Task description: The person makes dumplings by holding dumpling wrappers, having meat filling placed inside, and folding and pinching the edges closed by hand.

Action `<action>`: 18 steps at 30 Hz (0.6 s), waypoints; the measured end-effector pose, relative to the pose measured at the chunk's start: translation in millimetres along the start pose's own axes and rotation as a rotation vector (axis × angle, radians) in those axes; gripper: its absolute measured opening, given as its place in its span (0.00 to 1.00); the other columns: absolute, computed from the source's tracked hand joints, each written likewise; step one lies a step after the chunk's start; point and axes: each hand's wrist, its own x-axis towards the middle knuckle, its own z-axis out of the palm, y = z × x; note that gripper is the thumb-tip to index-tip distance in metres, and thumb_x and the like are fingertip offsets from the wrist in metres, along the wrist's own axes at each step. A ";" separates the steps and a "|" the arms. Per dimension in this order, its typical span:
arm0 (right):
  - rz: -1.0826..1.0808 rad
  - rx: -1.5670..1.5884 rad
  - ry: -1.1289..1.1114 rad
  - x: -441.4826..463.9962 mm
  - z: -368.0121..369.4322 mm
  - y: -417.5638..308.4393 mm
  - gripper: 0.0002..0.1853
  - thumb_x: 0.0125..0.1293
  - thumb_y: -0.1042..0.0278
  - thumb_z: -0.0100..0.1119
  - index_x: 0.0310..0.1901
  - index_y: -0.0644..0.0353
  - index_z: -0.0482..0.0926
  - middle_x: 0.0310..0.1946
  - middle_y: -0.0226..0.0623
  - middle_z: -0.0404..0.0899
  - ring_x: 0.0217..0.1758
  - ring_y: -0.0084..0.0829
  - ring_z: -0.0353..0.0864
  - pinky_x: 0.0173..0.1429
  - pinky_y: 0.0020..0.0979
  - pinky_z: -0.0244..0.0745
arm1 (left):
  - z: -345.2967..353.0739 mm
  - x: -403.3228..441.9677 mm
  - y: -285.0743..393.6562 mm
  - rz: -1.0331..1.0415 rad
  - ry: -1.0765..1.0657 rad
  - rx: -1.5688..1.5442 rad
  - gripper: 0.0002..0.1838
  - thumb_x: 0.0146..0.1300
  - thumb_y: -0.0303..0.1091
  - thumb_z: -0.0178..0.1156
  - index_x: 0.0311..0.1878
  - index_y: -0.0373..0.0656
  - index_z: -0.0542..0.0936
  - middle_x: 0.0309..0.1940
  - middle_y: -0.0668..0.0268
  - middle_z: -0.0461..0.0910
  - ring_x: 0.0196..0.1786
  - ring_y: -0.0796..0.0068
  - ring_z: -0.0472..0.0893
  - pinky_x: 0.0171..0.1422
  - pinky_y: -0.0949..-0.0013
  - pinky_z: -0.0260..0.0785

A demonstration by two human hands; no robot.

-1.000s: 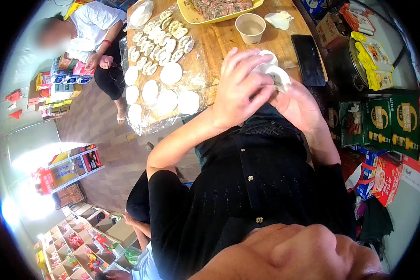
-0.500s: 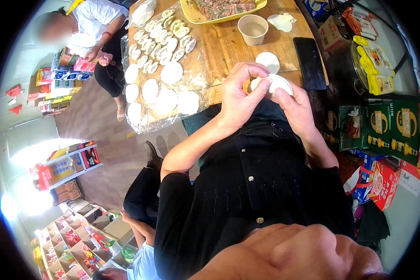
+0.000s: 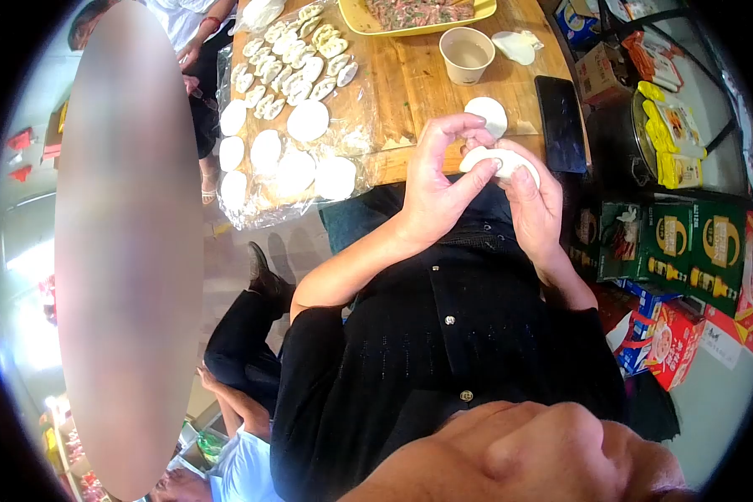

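Observation:
A folded white dumpling [image 3: 510,162] is held above the near edge of the table, between both of my hands. My left hand [image 3: 445,180] presses its thumb on the dumpling's left part, with its fingers curled behind. My right hand [image 3: 537,197] pinches the other end between thumb and fingers. What lies inside the fold is hidden. Just beyond my fingers, a round dough wrapper [image 3: 487,115] rests on the wooden table [image 3: 402,105]. Left of my hands, several flat wrappers [image 3: 308,121] and rows of folded dumplings [image 3: 289,63] lie on plastic film [image 3: 356,138].
A yellow tray [image 3: 410,32] of meat filling stands at the back, near a paper cup [image 3: 467,55] of liquid. More wrappers [image 3: 517,47] and a black phone [image 3: 560,124] lie on the right. People sit at the left; a large blur covers part of that side.
My left thumb has shifted onto the dumpling's near face, and its fingers have loosened from their pinch. The dumpling appears more closed. The view has shifted slightly.

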 end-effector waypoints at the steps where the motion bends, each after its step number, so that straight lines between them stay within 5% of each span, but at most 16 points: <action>1: -0.038 0.038 0.017 -0.6 1.4 0.6 0.21 0.77 0.63 0.45 0.61 0.73 0.69 0.54 0.43 0.76 0.58 0.29 0.76 0.65 0.31 0.69 | -2.7 -0.1 1.1 0.009 -0.034 0.052 0.23 0.58 0.22 0.66 0.56 0.38 0.71 0.45 0.63 0.77 0.49 0.76 0.76 0.60 0.70 0.66; 8: -0.080 0.138 -0.058 -4.3 3.3 5.2 0.21 0.76 0.66 0.46 0.63 0.73 0.67 0.55 0.44 0.76 0.59 0.30 0.75 0.64 0.31 0.69 | -15.1 -1.3 15.9 0.051 -0.087 0.153 0.24 0.58 0.20 0.66 0.57 0.39 0.70 0.41 0.66 0.77 0.48 0.77 0.76 0.58 0.70 0.67; 18: -0.081 -0.458 -0.117 11.2 16.1 -15.5 0.13 0.68 0.77 0.56 0.53 0.72 0.78 0.45 0.44 0.83 0.52 0.27 0.81 0.58 0.27 0.73 | -37.0 -0.6 24.9 0.229 -0.093 0.242 0.29 0.56 0.20 0.66 0.63 0.38 0.70 0.39 0.66 0.78 0.44 0.76 0.78 0.55 0.70 0.70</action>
